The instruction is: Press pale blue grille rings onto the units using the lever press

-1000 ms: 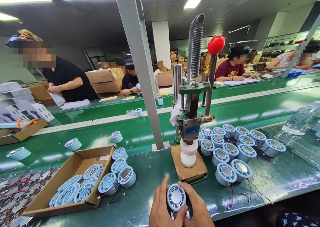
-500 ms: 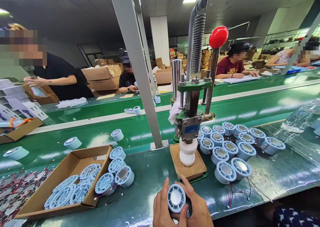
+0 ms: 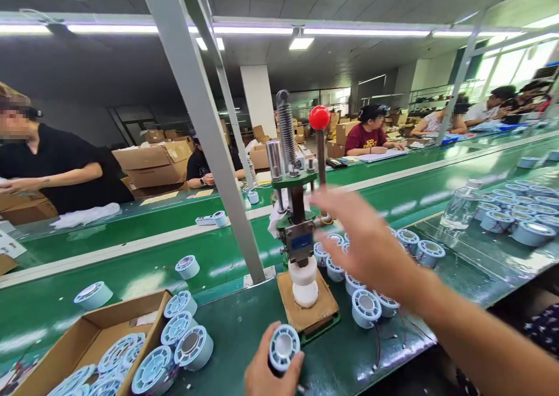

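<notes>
My left hand grips a light blue round housing with a spoked rim and a silver disc in its middle, just in front of the press base. My right hand, smeared by motion, reaches out with fingers apart beside the hand press; nothing shows in it. The red ball knob of the press lever stands above the fingertips, and I see no grip on it. Under the ram, two white round blocks sit one above the other over a brown board.
Several similar housings stand right of the press, partly behind my right arm. At left, a cardboard box holds light blue spoked rings, with more housings beside it. A grey post rises near the press. Co-workers sit across the green conveyor.
My right hand has let go of the housing and moved up and right towards the press lever. The left hand keeps the housing. The view has tilted up and turned right.
</notes>
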The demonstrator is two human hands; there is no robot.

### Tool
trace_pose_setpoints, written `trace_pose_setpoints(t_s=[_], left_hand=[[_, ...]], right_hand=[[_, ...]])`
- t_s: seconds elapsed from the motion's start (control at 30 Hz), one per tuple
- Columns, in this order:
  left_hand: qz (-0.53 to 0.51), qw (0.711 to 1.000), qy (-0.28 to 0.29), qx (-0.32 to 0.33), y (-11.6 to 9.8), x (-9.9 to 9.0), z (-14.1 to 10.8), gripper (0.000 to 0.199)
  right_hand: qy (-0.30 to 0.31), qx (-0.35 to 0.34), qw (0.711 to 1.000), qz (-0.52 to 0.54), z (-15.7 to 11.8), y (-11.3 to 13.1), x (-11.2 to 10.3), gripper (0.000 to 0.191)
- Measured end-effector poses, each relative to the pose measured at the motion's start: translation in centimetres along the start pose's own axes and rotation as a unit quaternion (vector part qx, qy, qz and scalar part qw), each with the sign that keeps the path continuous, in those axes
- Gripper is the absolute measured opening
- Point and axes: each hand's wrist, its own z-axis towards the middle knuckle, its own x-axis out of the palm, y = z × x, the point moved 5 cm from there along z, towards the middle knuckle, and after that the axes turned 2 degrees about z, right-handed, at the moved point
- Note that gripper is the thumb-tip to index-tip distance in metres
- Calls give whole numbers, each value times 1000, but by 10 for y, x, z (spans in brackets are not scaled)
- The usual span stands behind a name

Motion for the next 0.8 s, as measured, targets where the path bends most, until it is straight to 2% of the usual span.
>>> trace_pose_setpoints(t_s=[0.07,0.1,0.17,0.23,0.33,0.43,0.53,0.67,0.8], left_hand=[[-25,1000,3,5,-28,-12,25,55],[-50,999,5,14,-43,-14,36,56],[-107,993,14,38,-66,-7,56,58],[-149,987,28,60,-81,9,68,58],[-172,980,51,81,-86,36,78,58],[-182,977,69,84,-81,51,80,56],[-180,977,74,90,-73,54,78,57],[-155,982,57,91,-63,54,72,71],[-131,986,46,89,-59,55,66,76]], right_hand=[[-116,-4,992,-39,78,-24,-28,42],[-133,19,990,-35,109,-39,-30,42],[-120,75,990,-11,151,-65,-20,35],[-107,105,989,5,168,-81,-3,31],[-119,105,987,14,167,-85,9,29],[-109,112,987,33,160,-83,7,32],[-101,120,986,50,153,-80,-3,35],[-108,76,989,59,138,-63,-11,32],[-127,36,989,59,101,-39,-12,28]])
